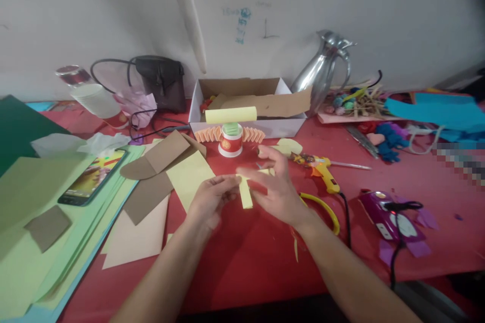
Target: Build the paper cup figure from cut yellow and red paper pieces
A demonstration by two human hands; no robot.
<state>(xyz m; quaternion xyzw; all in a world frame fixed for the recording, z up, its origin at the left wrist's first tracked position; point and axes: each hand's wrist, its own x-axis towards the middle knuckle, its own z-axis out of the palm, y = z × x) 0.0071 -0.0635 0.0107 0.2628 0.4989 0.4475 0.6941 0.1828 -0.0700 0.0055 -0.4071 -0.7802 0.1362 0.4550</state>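
Over the red table, my left hand [212, 199] pinches the left end of a yellow folded paper strip [245, 194], one part of which hangs down between my hands. My right hand [278, 186] is at the strip's right part, its fingers bent round it. Beyond them stands a red and white paper cup [231, 141] with orange pleated paper strips [253, 135] at both sides and a green folded piece on top. A pale yellow paper roll [231, 114] lies across above the cup.
A yellow glue gun [324, 172] lies right of my right hand, near a purple power socket [394, 219]. Paper sheets and a phone [91, 179] cover the left side. Behind are a white box [246, 126], a black bag [161, 81] and a metal jug [322, 73].
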